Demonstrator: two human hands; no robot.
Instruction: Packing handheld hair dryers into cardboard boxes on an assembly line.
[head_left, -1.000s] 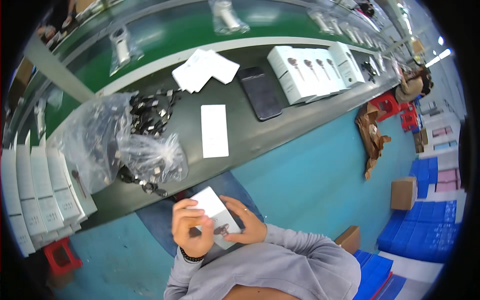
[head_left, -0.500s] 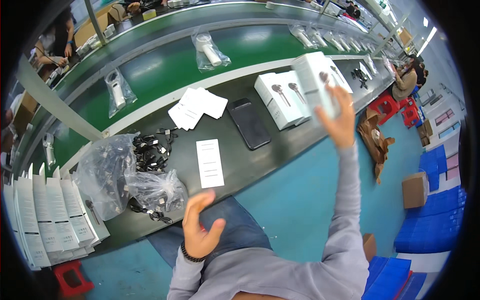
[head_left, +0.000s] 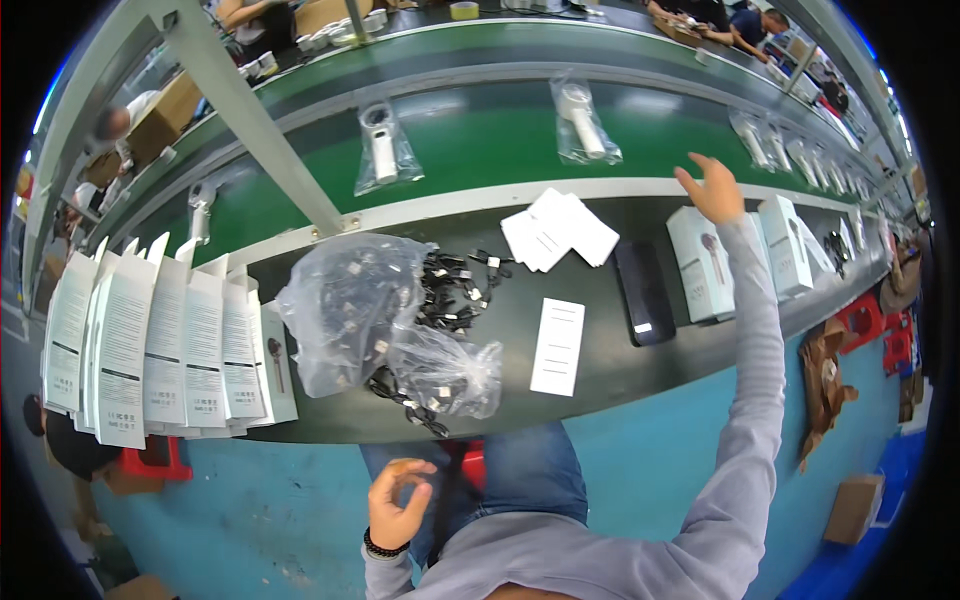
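Note:
My right hand [head_left: 712,188], fingers spread and holding nothing, reaches over the conveyor's near rail, just above the white product boxes [head_left: 702,268] at the right of the bench. Above my lap, in front of the bench edge, my left hand [head_left: 397,505] is empty, its fingers bent and the thumb apart. A dark phone [head_left: 645,295] lies left of the boxes. Beside it are a fanned stack of white cards [head_left: 560,232] and one single printed card [head_left: 557,346]. On the green belt, a white handheld device with a round head [head_left: 583,122] lies in a clear bag.
Clear bags [head_left: 350,310] of short black cables [head_left: 455,290] occupy the bench middle. Many open white cartons [head_left: 165,350] stand in a row at the left. A slanted metal post [head_left: 250,115] rises from the rail. Co-workers sit across the belt. Brown paper [head_left: 825,385] lies on the floor.
My right hand has let go of the white box, which now stands with the others, and has moved toward the belt. The view has swung left. My left hand remains near my lap.

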